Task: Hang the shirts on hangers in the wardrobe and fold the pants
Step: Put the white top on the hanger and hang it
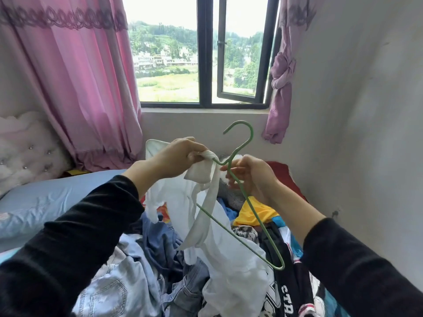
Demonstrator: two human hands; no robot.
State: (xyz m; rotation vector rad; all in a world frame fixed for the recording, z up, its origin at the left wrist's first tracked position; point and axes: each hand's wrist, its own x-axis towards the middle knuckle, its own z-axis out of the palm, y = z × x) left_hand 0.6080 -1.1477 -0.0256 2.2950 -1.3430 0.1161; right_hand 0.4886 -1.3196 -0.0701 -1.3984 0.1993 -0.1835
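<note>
A thin green wire hanger (250,209) is held up over the bed, hook pointing toward the window. My right hand (249,177) grips its sloping arm just below the neck. My left hand (183,154) pinches a bunched part of a white shirt (229,259) at the hanger's neck. The rest of the white shirt hangs down through the hanger frame onto a pile of clothes (160,259). That pile holds light blue jeans (114,289), a yellow garment (254,212) and a black garment with white letters (286,282).
The pile lies on a bed with a blue sheet (45,207) and a white tufted headboard (27,147) at the left. Pink curtains (80,76) flank a window (206,53) ahead. A bare wall (366,110) stands close on the right.
</note>
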